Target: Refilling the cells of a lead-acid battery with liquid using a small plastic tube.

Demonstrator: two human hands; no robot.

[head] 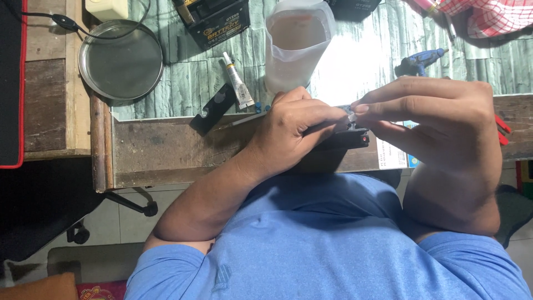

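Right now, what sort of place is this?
Probably a small repair bench: a worn wooden table with a glue tube, a blue glue gun and a black battery box.

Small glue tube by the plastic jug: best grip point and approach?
Pinch the glue tube across its flat white body, coming straight down from above. It lies flat on the table, blue cap toward the person, with a black flat piece close on one side.

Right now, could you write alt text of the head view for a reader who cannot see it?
The left hand and the right hand meet over a small black device, pinching a tiny white part. Behind them stand a translucent plastic jug, a glue tube and a round metal dish.
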